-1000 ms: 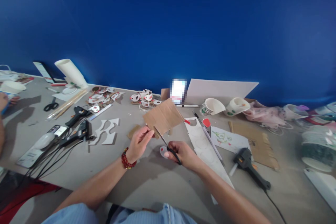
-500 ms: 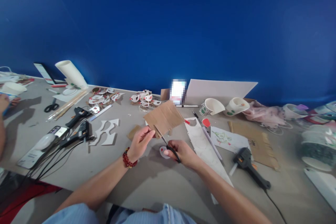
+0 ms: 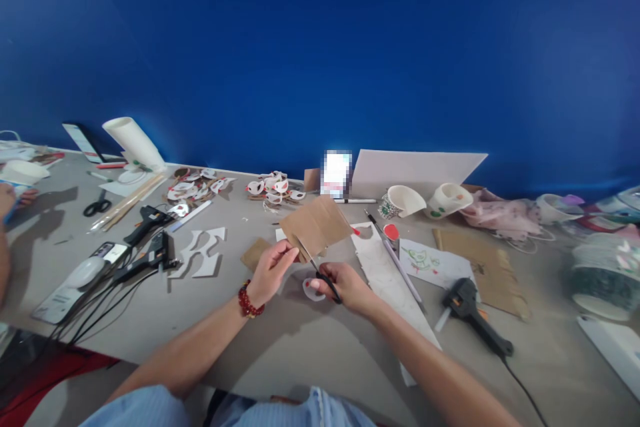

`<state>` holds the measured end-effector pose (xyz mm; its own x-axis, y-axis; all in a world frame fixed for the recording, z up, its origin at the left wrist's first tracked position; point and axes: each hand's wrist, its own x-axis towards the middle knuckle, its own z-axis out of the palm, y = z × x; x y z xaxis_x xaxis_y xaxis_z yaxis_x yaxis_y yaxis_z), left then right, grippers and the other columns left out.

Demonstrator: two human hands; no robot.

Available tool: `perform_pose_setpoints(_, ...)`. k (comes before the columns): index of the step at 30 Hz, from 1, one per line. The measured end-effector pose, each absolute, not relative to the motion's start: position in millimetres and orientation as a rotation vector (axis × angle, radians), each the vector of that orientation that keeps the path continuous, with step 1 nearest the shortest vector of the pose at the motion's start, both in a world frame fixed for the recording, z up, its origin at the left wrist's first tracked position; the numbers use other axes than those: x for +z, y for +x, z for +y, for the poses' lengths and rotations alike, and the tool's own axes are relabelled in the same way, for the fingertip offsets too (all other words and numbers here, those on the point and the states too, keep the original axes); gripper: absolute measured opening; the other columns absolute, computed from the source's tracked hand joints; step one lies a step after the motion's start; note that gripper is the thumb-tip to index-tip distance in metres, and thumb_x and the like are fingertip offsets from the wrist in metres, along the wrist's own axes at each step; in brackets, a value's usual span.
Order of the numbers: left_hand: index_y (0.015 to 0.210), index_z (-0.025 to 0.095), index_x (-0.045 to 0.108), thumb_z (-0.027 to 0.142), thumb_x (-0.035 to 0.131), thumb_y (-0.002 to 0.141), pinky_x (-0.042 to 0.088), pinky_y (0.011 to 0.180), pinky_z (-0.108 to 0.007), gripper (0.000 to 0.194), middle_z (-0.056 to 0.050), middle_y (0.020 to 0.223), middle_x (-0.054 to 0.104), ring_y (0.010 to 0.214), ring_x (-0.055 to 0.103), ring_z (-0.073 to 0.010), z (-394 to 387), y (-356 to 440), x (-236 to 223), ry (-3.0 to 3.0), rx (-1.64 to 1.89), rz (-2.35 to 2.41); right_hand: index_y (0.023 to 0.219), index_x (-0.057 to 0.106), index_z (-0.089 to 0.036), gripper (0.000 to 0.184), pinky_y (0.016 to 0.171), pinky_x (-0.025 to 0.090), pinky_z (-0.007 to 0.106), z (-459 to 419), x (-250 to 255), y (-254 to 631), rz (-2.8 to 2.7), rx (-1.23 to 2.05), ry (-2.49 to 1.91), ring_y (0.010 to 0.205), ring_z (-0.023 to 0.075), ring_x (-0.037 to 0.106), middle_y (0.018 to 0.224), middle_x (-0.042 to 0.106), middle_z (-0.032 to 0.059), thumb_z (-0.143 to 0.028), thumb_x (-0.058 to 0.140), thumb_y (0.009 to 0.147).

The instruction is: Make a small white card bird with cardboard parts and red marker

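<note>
My left hand [image 3: 273, 270] pinches the lower left corner of a brown piece of cardboard [image 3: 320, 223] held above the table. In my right hand [image 3: 345, 287] is a pair of black-handled scissors [image 3: 327, 285], fingers closed round the handles. The blades point up and left and lie at the cardboard's lower edge, close to my left fingertips. Below the scissors a small white cutout with a red spot [image 3: 313, 289] rests on the table, partly hidden by my right hand. Another brown cardboard scrap [image 3: 256, 253] lies just left of the held piece.
Glue guns [image 3: 477, 317] lie to the right and left, with trailing cords [image 3: 95, 307]. White bird-shaped cutouts [image 3: 273, 188] are heaped at the back. A long white strip [image 3: 390, 287] runs beside my right arm. Paper cups [image 3: 403, 203] stand near the wall. Another person's hand [image 3: 10, 199] shows far left.
The cardboard has shifted slightly right and down and turned a little. Both hands stay close together, my left hand slightly nearer the scissors. The view has moved slightly.
</note>
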<state>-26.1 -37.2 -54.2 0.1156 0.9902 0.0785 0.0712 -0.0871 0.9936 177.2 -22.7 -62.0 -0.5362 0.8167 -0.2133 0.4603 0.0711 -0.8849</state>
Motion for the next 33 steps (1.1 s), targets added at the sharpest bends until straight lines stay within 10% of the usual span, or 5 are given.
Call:
perform_pose_setpoints(10,0.07,0.018,0.052,0.043,0.054,0.09,0.044,0.064,-0.023,0.032,0.001,0.064,0.06,0.064,0.057,-0.0137,-27.4,-28.4,-62.5,1.247,1.276,1.198,0.068,0.045,-0.02,0.045,0.048,0.032,0.021,-34.6,-46.9,193.1,-2.021,1.627,-1.387,0.053,0.0126,0.053,0.058,0.062,-0.001,-0.06,0.063,0.077)
perform_pose_setpoints(20,0.077,0.017,0.06,0.044,0.057,0.087,0.05,0.079,-0.03,0.028,-0.005,0.08,0.071,0.08,0.066,-0.0194,-11.8,-40.4,-81.2,1.216,1.266,1.123,0.085,0.06,-0.022,0.034,0.054,0.033,0.026,-29.9,-29.5,234.1,-2.307,0.386,-2.203,0.075,0.025,0.068,0.08,0.071,0.0066,-0.056,0.06,0.079)
perform_pose_setpoints(33,0.073,0.018,0.06,0.044,0.061,0.084,0.048,0.075,-0.029,0.028,-0.003,0.073,0.068,0.077,0.066,-0.0194,-9.2,-46.9,-84.1,1.136,1.413,1.083,0.11,0.058,-0.015,0.042,0.064,0.045,0.031,22.4,-26.8,180.8,-2.393,0.31,-2.103,0.087,0.0318,0.069,0.09,0.073,0.0144,-0.037,0.066,0.075)
